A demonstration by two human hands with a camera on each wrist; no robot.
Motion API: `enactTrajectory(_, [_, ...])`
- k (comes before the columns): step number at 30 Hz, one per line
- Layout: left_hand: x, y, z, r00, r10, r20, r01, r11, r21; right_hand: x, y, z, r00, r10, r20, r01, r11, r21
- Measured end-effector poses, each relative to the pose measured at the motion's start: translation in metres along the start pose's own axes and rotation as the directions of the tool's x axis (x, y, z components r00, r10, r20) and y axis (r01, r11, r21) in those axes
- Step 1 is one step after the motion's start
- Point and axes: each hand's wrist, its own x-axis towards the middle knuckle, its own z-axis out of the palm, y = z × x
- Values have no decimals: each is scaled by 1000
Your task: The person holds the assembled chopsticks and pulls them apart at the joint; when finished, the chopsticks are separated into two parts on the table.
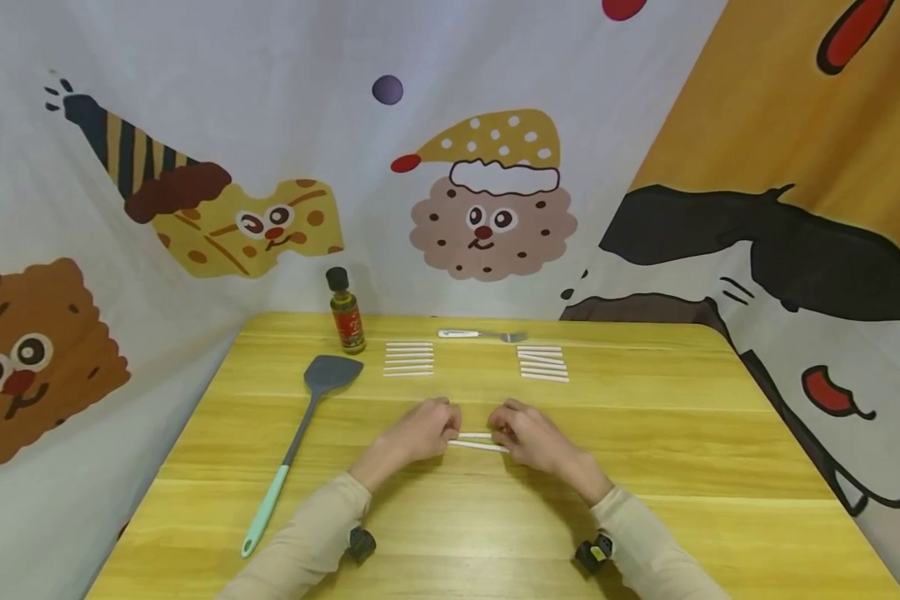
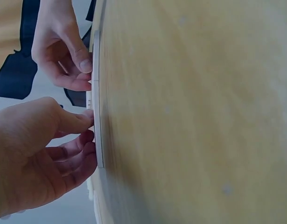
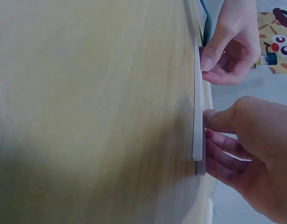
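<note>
Two thin white sticks lie at the table's middle. My left hand (image 1: 423,431) is at the left end of the farther stick (image 1: 474,435), thumb and fingertips pinching it. At the other end of that stick, the curled fingers of my right hand (image 1: 531,435) pinch it too. The nearer stick (image 1: 478,446) rests slightly slanted just in front of the fingers. From the left wrist, the left hand (image 2: 45,154) appears beside a stick (image 2: 98,126). In the right wrist view, the right hand's (image 3: 255,149) fingertips are partly hidden behind the sticks (image 3: 198,116).
Farther back lie a left row of white sticks (image 1: 409,359) and a right row (image 1: 543,363), several in each. A fork (image 1: 483,335) lies behind them. A sauce bottle (image 1: 347,315) stands back left, near a grey spatula (image 1: 300,433) with a mint handle. A printed cloth (image 1: 375,208) hangs behind the table.
</note>
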Motion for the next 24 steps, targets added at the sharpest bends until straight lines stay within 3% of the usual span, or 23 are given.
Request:
enactTrajectory(8, [2, 0, 0, 1000, 0, -5, 0, 999, -42, 3, 1, 4, 999, 7, -44, -10, 996, -87])
enactTrajectory(16, [4, 1, -3, 999, 13, -47, -14, 1000, -20, 6, -1, 6, 991, -11, -137, -18, 977, -213])
enactTrajectory(24, [1, 3, -10, 991, 73, -112, -55, 987, 154, 8, 1, 5, 980, -89, -178, 41, 966, -256])
